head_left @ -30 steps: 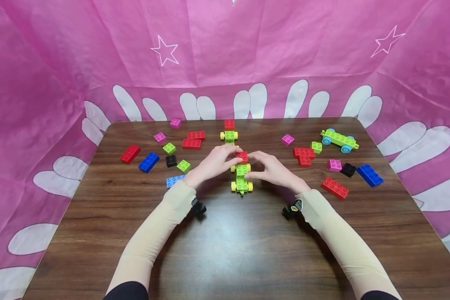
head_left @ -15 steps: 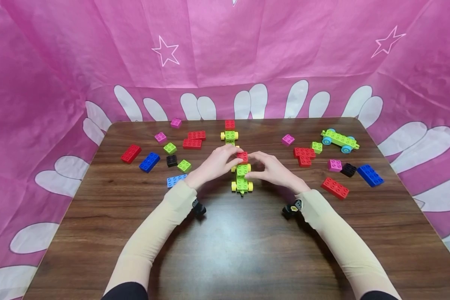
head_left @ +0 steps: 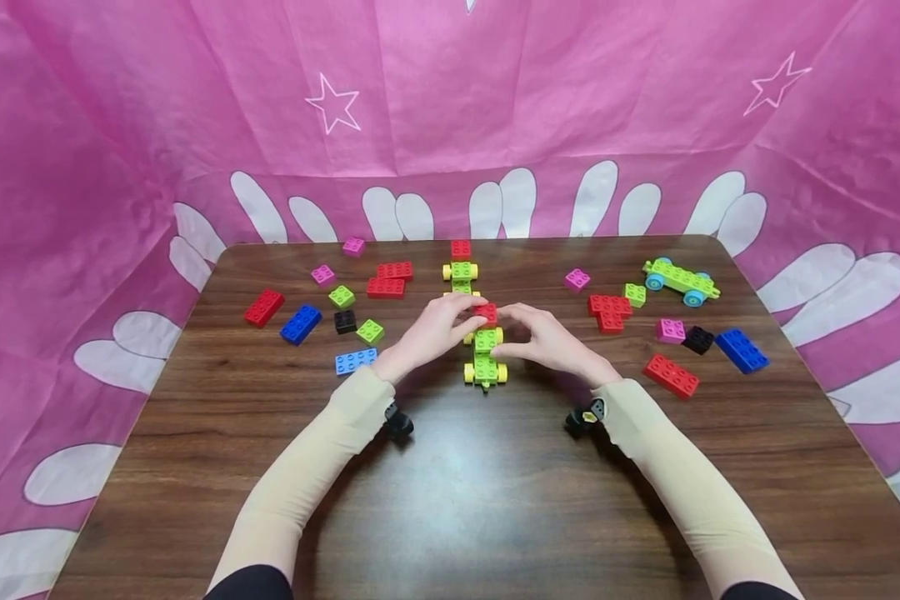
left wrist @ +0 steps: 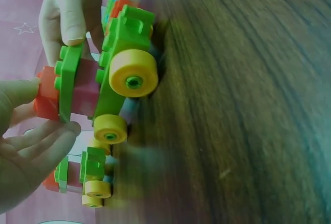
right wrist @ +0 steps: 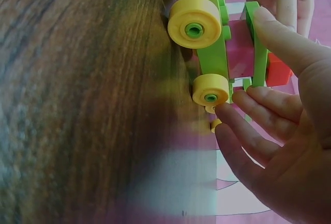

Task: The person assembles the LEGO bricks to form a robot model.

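A toy block car point(head_left: 485, 367) stands upright mid-table: a lime-green wheeled base with yellow wheels, a pink brick point(right wrist: 240, 48), a flat lime-green brick point(right wrist: 260, 53) and a red brick point(head_left: 486, 314) on top. My left hand point(head_left: 437, 327) pinches the red brick, its thumb on the near side; in the left wrist view its lower fingertips reach the far end of the flat green brick. My right hand point(head_left: 546, 340) spans that green brick, thumb at the near end and fingertips at the far end. Both hands partly hide the car's upper bricks.
Behind stands a similar block car point(head_left: 461, 271). Left lie red, blue, black, pink and green bricks, with a light-blue brick point(head_left: 356, 361) by my left wrist. Right are more bricks, including a long red one point(head_left: 671, 376), and a green base with blue wheels point(head_left: 680, 281).
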The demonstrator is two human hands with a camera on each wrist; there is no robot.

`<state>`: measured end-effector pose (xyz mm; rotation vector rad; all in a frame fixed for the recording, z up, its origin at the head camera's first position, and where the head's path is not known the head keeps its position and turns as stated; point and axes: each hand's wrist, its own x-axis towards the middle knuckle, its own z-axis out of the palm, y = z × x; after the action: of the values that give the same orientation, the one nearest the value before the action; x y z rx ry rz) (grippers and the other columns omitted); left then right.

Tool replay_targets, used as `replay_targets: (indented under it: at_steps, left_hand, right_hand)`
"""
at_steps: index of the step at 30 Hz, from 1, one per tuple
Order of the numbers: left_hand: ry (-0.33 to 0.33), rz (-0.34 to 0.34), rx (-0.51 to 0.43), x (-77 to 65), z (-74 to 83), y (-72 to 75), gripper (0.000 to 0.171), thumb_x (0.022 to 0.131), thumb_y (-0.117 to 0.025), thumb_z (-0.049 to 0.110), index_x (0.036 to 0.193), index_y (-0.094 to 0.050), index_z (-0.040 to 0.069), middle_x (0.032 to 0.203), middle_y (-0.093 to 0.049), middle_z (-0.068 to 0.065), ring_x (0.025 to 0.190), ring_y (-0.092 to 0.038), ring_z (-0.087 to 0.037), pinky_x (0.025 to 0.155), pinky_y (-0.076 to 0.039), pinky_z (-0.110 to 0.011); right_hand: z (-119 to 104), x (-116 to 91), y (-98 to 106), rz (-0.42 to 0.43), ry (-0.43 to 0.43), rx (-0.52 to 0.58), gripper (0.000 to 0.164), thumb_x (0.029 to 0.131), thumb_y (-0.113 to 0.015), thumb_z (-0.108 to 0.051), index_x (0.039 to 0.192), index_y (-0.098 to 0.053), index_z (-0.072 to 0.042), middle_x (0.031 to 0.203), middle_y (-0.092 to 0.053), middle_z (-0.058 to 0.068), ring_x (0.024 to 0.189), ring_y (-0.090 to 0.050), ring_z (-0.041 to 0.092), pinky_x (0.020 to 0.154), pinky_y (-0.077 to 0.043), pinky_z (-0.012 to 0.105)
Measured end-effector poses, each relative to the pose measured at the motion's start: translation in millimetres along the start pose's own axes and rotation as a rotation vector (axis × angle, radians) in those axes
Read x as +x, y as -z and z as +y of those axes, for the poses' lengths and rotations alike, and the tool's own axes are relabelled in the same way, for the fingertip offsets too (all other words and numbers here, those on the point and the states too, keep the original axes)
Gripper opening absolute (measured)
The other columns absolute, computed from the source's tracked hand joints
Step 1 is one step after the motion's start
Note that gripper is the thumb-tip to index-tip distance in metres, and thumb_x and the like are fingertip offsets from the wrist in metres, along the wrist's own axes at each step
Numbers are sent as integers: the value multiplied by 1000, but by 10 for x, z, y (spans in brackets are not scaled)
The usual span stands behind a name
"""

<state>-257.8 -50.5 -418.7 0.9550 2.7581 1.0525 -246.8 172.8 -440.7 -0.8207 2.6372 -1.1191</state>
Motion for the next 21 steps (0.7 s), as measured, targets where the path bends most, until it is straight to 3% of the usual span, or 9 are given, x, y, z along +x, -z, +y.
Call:
replay_targets:
  at_steps: [7,13,21]
  left_hand:
    - [61,14,-124,-19,-10,11,34,91,-61,25,120,-58,7,109,-68,-6,100,-64,-17,89,-52,-31]
    - [47,-7,-173,-27,-33,17,29,90,-62,23,116,-58,10,105,-69,-5,93,-65,-16,85,-53,-30]
    - [19,-20,-187,-16,-27,11,27,91,-61,21,114,-55,8,104,-68,-7,97,-65,-17,85,-54,-30]
  right_hand:
    - [6,-8,-4,0,-2,-1,63,76,-72,-48,129,-52,-21,124,-59,-1,113,-58,17,91,-51,42]
    - [9,-5,-2,10,-1,-2,61,75,-72,-50,127,-54,-24,122,-60,-5,111,-58,13,91,-51,39]
    - [14,8,-9,13,11,9,60,75,-74,-47,126,-54,-24,121,-60,-6,111,-58,11,89,-53,37]
